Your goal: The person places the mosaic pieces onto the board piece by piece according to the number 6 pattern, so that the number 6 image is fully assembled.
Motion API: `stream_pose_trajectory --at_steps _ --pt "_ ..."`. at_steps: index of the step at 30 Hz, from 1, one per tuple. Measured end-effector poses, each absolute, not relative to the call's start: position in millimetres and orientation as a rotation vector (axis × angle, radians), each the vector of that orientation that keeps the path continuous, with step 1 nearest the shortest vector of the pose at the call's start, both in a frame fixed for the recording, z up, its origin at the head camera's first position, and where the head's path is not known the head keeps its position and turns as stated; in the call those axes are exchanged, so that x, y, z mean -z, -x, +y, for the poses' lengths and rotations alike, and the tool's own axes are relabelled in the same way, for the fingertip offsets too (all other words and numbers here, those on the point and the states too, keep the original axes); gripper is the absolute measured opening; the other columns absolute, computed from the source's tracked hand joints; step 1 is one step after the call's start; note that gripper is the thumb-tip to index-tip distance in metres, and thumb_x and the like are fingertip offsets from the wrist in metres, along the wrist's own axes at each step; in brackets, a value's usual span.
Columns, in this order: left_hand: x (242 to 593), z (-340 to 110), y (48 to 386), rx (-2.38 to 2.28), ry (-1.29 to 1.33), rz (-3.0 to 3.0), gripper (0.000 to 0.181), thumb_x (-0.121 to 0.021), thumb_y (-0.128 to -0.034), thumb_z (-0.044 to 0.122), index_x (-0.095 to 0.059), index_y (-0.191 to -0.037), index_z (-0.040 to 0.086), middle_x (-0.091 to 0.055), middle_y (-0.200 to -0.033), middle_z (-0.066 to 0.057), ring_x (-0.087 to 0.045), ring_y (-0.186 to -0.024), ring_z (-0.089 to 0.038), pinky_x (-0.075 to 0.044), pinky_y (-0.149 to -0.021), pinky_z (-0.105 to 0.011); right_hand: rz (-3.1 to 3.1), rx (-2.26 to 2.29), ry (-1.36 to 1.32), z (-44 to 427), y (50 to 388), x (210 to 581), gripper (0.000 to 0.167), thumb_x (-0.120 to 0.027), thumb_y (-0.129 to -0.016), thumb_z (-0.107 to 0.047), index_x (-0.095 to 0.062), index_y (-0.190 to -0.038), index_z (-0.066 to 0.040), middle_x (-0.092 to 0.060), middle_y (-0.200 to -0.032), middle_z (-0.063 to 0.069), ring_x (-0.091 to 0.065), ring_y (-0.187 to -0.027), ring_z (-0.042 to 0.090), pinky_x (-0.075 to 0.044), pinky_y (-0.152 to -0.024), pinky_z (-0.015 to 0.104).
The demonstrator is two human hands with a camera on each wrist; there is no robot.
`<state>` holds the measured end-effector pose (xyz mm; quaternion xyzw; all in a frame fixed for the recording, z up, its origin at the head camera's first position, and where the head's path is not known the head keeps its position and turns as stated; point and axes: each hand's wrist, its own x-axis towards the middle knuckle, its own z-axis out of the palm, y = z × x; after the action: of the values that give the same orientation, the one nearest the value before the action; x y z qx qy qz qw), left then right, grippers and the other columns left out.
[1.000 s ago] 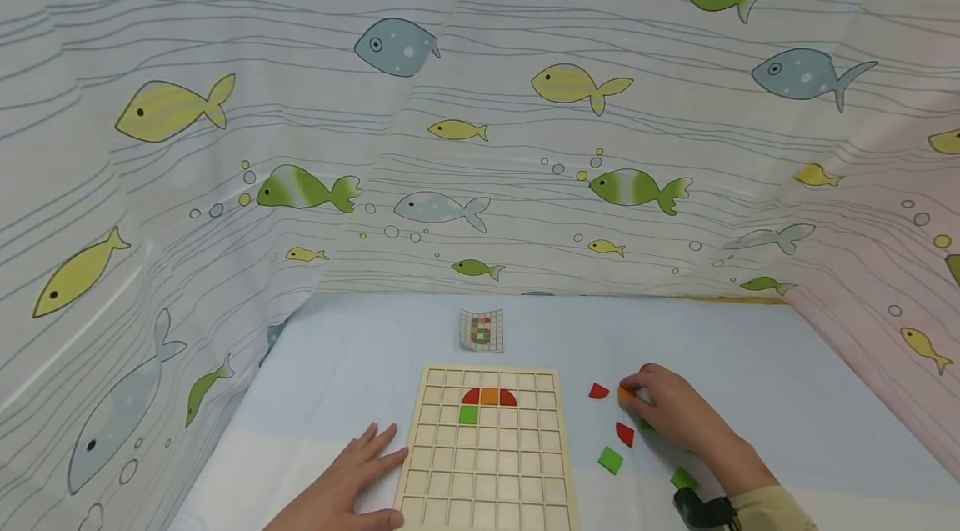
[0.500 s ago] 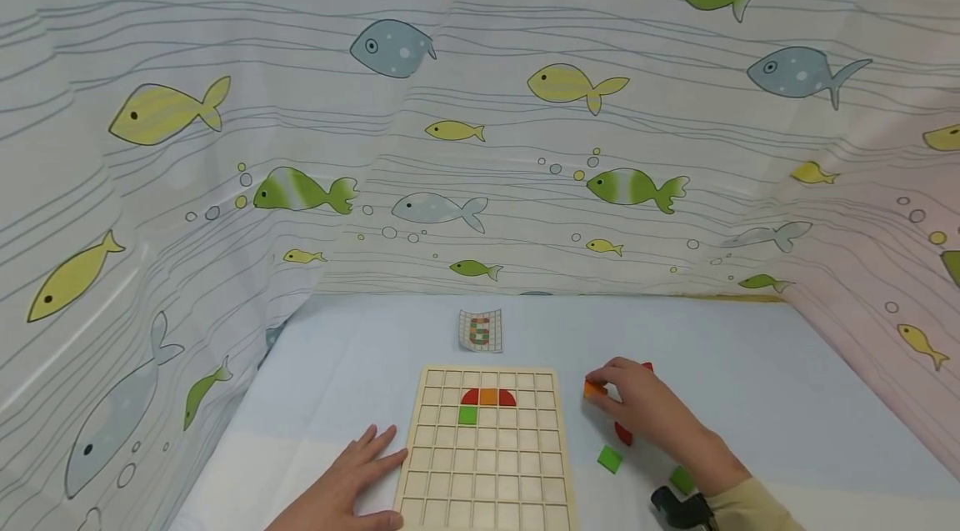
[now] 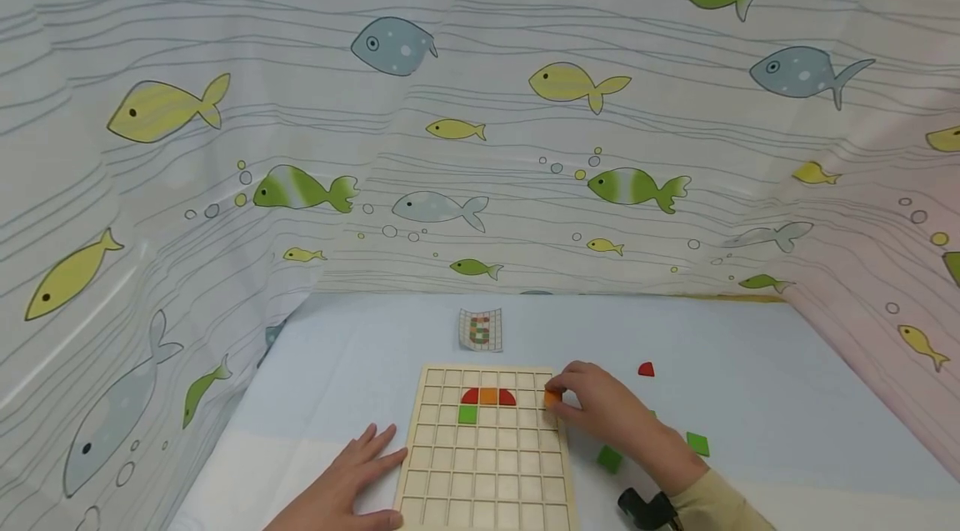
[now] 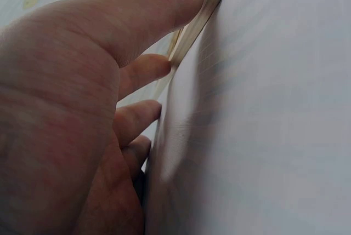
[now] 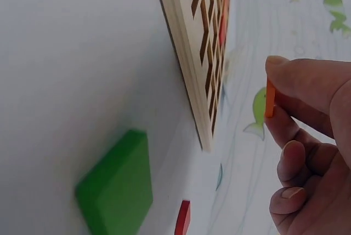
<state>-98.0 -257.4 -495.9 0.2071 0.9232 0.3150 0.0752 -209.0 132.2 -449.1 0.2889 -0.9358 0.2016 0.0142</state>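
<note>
A wooden grid board (image 3: 485, 462) lies on the table, with two red pieces (image 3: 470, 397), an orange square (image 3: 489, 396) between them and a green square (image 3: 468, 414) below the left one. My right hand (image 3: 611, 410) pinches an orange piece (image 3: 552, 398) over the board's right edge; in the right wrist view the piece (image 5: 270, 98) is between thumb and fingertip. Spread fingers of my left hand (image 3: 341, 485) touch the board's left edge. The left wrist view shows the left hand (image 4: 66, 98) with its thumb against the board's side (image 4: 200, 21).
A small card with a coloured grid pattern (image 3: 480, 330) lies behind the board. Right of the board are green squares (image 3: 610, 458) (image 3: 697, 443) and a red piece (image 3: 647, 369). A fish-patterned curtain (image 3: 450, 164) surrounds the table's back and sides.
My right hand has moved left with the orange piece, from the loose pieces to the board's right edge. A green square at the right has shifted. My left hand has stayed in place.
</note>
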Motion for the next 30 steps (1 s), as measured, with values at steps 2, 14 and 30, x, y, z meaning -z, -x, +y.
stream_pose_trajectory --at_steps 2,14,30 --pt "496.4 -257.3 97.5 -0.938 -0.639 2.785 0.072 -0.07 -0.0846 0.058 -0.055 -0.143 0.018 -0.036 -0.155 -0.016 -0.022 -0.141 -0.05 -0.026 -0.1 -0.073 -2.92 -0.614 -0.922 126.9 208.4 448.3 0.021 -0.077 -0.089 -0.026 -0.075 -0.107 -0.016 -0.06 -0.096 -0.013 -0.056 -0.089 0.01 -0.053 -0.08 0.03" --pt "497.8 -257.8 96.6 -0.95 -0.642 2.818 0.072 -0.069 -0.0854 0.058 -0.055 -0.143 0.017 -0.036 -0.155 -0.015 -0.022 -0.142 -0.048 -0.027 -0.1 -0.073 -2.924 -0.654 -1.059 99.1 207.7 451.7 0.022 -0.075 -0.09 -0.027 -0.075 -0.109 -0.015 -0.061 -0.1 -0.01 -0.056 -0.093 0.01 -0.052 -0.08 0.029" --pt "492.9 -257.1 94.0 -0.98 -0.616 2.766 0.071 -0.068 -0.0868 0.056 -0.054 -0.144 0.017 -0.034 -0.157 -0.014 -0.019 -0.143 -0.049 -0.025 -0.1 -0.074 -2.831 -0.61 -1.205 61.5 205.9 458.9 0.015 -0.072 -0.091 -0.022 -0.076 -0.104 -0.016 -0.061 -0.093 -0.011 -0.054 -0.085 0.004 -0.049 -0.075 0.022"
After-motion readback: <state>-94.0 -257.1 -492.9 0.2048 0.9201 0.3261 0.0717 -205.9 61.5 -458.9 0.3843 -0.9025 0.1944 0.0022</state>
